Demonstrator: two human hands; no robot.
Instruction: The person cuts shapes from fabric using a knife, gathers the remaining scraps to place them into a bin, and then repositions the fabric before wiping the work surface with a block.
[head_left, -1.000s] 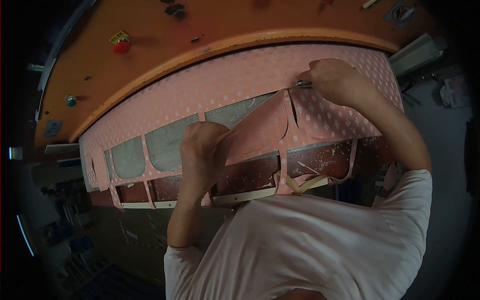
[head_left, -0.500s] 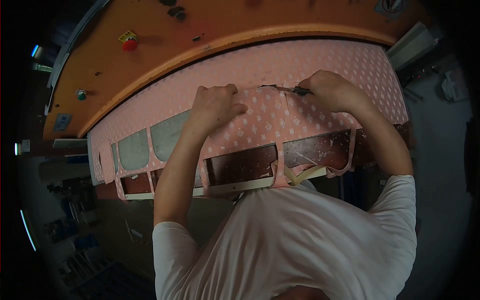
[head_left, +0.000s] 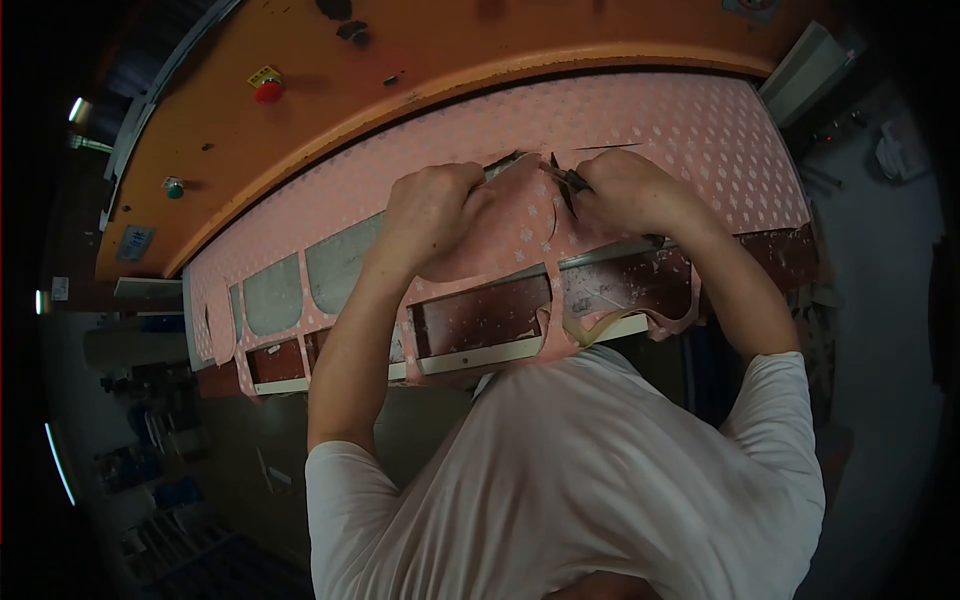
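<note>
One broad orange metal panel (head_left: 330,90) curves across the top of the frame, and below it a long pink sheet of fabric printed with small pale motifs (head_left: 700,120) spans the middle, from centre left to the right side. Rounded openings in the sheet at centre left show a flat grey surface (head_left: 345,262); nearer the person, square-cornered openings show a scuffed reddish-brown surface (head_left: 480,318), edged by a narrow cream strip (head_left: 490,352). The person's white short-sleeved shirt (head_left: 600,470) fills the bottom centre.

Both hands are over the sheet near the centre of the frame, apart from each other. The left hand (head_left: 432,208) is closed on the sheet's cut edge, with a loose piece slanting up between the hands. The right hand (head_left: 628,192) is closed around the dark handles of a pair of metal scissors (head_left: 568,178), whose blades reach left toward the cut, just beside the loose piece. At upper left sit a round red button (head_left: 268,92) and, lower, a smaller green button (head_left: 175,188).
</note>
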